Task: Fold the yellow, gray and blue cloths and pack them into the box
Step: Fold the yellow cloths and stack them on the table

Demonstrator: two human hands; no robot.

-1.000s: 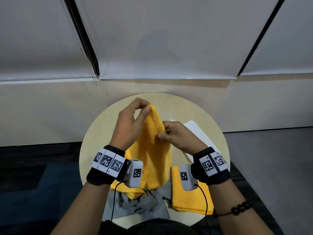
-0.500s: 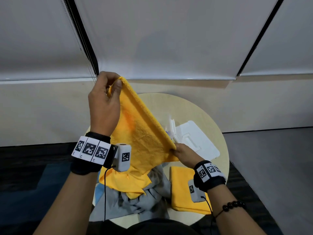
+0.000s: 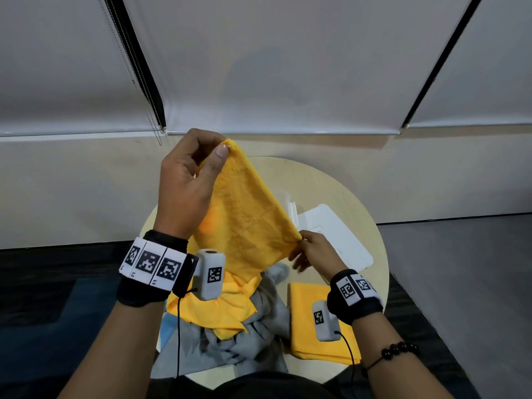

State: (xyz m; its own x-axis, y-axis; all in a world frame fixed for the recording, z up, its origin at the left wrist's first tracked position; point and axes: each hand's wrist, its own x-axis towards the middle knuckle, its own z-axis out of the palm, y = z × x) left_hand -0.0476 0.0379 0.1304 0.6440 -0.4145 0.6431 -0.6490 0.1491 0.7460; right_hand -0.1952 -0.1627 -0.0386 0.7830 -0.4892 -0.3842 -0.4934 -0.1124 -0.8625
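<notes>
Head view: fluffy yellow microfibre cloth (image 3: 244,220), held slantwise above the round pale wooden table (image 3: 331,182). The left hand (image 3: 187,191) pinches its top corner and the right hand (image 3: 316,251) its lower corner. Crumpled gray cloth (image 3: 230,352) at the table's near edge; white plastic box (image 3: 339,234) at its far-right edge.

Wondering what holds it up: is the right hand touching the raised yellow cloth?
Touching. The head view shows the right hand pinching the raised yellow cloth at its lower corner, no gap; the left hand pinches the top corner.

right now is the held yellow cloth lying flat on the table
No, the left hand and right hand each pinch a corner of the yellow cloth, holding it above the table.
</notes>
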